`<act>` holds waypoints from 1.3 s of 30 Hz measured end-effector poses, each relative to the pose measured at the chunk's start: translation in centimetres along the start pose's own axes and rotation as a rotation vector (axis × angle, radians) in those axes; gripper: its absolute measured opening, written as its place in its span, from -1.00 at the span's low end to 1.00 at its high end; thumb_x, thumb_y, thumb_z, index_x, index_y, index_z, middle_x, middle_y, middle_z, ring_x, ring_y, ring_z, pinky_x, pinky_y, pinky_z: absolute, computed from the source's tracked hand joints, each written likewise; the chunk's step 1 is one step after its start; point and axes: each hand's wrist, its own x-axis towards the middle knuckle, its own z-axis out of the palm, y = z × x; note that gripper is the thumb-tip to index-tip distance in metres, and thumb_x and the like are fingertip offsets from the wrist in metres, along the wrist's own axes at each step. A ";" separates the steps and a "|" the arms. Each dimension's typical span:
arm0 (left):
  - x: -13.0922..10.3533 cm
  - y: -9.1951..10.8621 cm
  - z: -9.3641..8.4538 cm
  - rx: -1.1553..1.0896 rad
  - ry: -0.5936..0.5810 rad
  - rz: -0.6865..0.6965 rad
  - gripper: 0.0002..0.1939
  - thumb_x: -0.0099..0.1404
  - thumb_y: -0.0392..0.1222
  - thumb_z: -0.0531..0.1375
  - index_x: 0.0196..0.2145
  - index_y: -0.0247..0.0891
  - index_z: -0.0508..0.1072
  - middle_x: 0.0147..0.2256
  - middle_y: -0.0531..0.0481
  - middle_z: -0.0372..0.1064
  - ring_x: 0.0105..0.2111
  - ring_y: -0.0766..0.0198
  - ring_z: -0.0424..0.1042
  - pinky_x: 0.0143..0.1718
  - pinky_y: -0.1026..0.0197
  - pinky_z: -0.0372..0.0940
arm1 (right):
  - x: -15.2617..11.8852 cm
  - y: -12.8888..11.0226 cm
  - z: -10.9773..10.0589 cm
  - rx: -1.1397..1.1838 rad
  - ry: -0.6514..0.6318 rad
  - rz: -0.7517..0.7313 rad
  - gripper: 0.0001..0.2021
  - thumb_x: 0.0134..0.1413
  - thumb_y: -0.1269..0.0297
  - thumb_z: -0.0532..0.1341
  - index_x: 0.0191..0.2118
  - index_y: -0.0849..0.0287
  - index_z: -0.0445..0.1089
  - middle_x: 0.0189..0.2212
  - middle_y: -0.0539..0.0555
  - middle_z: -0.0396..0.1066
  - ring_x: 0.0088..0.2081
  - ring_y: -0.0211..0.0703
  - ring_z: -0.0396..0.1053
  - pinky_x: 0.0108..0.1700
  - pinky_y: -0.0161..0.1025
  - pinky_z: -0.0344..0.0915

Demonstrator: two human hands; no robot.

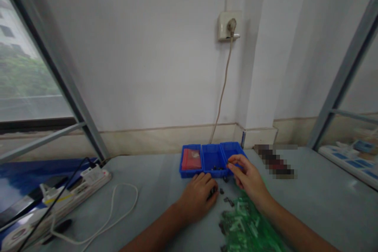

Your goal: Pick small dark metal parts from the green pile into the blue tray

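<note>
My left hand (200,195) rests on the table just in front of the blue bins, fingers curled around a small dark part (212,192). Over the right-hand blue bin (233,147), my right hand (248,175) is closed in a pinch; whatever sits between thumb and forefinger is too small to name. A few dark pieces (217,168) lie in the middle blue bin (211,153). The left blue bin (182,169) contains red packets (191,159). Loose dark parts (228,201) are scattered between my hands, beside a green plastic bag (248,224) of small items under my right forearm.
At left lies a white power strip (75,195) with plugs and a looped white cable (112,204). A wall socket (229,25) feeds a cord (223,86) down behind the bins. Grey metal frame posts (339,67) stand on both sides. Something blurred out (276,161) lies to the right.
</note>
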 end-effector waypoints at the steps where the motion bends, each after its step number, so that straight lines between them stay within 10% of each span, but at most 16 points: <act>1: 0.0 0.0 0.0 0.005 -0.002 0.003 -0.94 0.45 -0.22 0.18 -0.12 -0.18 0.39 -0.14 -0.04 0.36 -0.10 0.09 0.33 -0.10 0.09 0.25 | 0.1 -0.2 -0.1 0.020 -0.003 0.020 -0.61 0.07 -0.08 0.37 -0.15 0.08 0.40 -0.37 0.00 0.44 -0.67 -0.37 0.14 -0.70 -0.39 0.01; 16: 1.1 1.0 -0.7 0.291 -0.109 0.174 -0.93 0.45 -0.22 0.15 -0.13 -0.22 0.35 -0.16 -0.08 0.37 -0.17 0.09 0.38 -0.17 0.10 0.29 | 2.1 -1.0 -0.2 0.289 -0.102 0.219 -0.65 -0.02 0.04 0.43 -0.22 0.16 0.45 -0.47 -0.03 0.43 -0.65 -0.42 0.09 -0.68 -0.47 -0.05; 39: 0.1 -0.3 -0.5 0.021 -0.024 0.072 -0.93 0.46 -0.24 0.13 -0.14 -0.19 0.41 -0.19 -0.04 0.38 -0.16 0.12 0.37 -0.10 0.11 0.27 | 0.1 0.7 -0.2 -0.090 -0.054 -0.091 -0.76 0.17 0.04 0.32 -0.17 0.06 0.41 -0.36 -0.03 0.36 -0.59 -0.31 0.19 -0.59 -0.34 0.08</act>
